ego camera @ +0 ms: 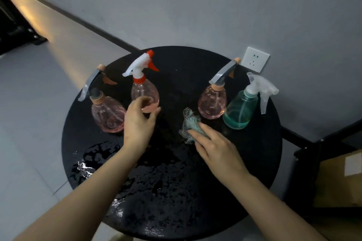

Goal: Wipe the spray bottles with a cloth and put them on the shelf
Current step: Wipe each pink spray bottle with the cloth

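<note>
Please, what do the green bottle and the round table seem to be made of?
Green bottle: likely clear tinted plastic, glossy; the dip tube shows through the wall, though glass cannot be excluded. Round table: black, hard top, material unclear; wet patches shine on it.

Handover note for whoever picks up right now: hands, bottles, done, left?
Left hand: open, fingers reaching around the pink bottle with the red-and-white trigger, grip not closed.
Right hand: holding the checked cloth on the wet black round table.
Four spray bottles stand on the table: two more pink ones and a teal one.
Done: nothing shelved.
Left: wipe all four, then shelve.
</note>
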Motion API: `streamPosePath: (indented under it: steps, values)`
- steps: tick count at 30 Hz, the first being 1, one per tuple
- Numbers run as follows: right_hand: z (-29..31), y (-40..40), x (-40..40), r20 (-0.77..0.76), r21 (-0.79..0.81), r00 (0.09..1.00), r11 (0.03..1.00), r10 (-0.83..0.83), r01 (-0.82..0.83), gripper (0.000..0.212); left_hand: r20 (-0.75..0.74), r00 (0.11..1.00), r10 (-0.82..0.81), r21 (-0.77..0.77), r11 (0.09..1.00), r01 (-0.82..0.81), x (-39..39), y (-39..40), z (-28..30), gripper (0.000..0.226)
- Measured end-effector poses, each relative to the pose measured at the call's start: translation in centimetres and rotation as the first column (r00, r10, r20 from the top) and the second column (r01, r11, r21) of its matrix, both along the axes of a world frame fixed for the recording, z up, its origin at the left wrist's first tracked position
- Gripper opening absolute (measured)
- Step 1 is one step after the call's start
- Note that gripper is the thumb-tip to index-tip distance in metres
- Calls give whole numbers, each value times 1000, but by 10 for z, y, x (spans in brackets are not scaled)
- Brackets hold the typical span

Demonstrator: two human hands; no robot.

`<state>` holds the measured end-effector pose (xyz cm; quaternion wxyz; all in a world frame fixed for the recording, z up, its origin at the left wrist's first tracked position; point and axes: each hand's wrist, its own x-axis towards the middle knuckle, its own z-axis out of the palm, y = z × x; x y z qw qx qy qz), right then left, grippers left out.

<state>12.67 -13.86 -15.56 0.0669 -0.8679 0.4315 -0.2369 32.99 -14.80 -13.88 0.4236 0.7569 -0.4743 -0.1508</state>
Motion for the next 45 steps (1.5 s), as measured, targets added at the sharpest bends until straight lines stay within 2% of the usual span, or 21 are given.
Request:
streamPosePath:
  steps: [2, 6, 9, 12, 16, 19, 24, 27, 29, 33, 38, 42, 45]
  values:
    - [0, 1, 10, -11, 6, 999, 999, 39, -39, 42, 9, 996, 88, 57, 994, -88, 18, 3, -3, 47]
    - [0, 1, 25, -48, 12, 993, 994, 106, -106, 41, -88, 990, 106, 109, 989, -96, 29, -17, 1, 73]
    - [-3, 0, 28, -102, -15, 982, 987, 158, -160, 44, -156, 986, 50, 16, 999, -48, 32, -43, 2, 64]
    - [-11, 0, 24, -163, -15, 966, 979, 199, -204, 48, -298, 951, 80, -29, 995, -92, 34, -60, 5, 49]
    - [-21, 2, 17, -214, 0, 946, 969, 243, -248, 57, -344, 934, 100, -38, 992, -120, 41, -67, 4, 40]
    - [-21, 3, 12, -212, -7, 946, 967, 246, -253, 58, -301, 950, 80, -55, 993, -101, 42, -61, 4, 38]
    - [-8, 1, 9, -140, -11, 970, 979, 200, -204, 47, -196, 981, 2, -64, 998, -15, 40, -41, 12, 39]
    - [1, -1, 7, -95, 21, 984, 988, 153, -151, 41, -202, 977, -69, -74, 996, 55, 39, -26, 26, 27]
    - [6, -1, 5, -43, 76, 990, 989, 133, -129, 38, -260, 959, -110, -76, 993, 93, 36, -15, 35, 17]
    - [17, -3, 5, 4, 127, 995, 987, 101, -101, 36, -415, 898, -148, -63, 989, 134, 30, 5, 50, 19]
    - [38, 2, 10, 47, 124, 993, 986, 106, -111, 36, -488, 864, -124, 30, 987, 159, 18, 30, 66, 11]
    - [58, 12, 14, 181, 63, 977, 991, 108, -122, 35, -585, 805, -100, 98, 976, 193, 13, 52, 74, 22]
    - [70, 24, 19, 342, 33, 929, 986, 142, -163, 34, -637, 769, -63, 111, 979, 172, 9, 66, 75, 29]
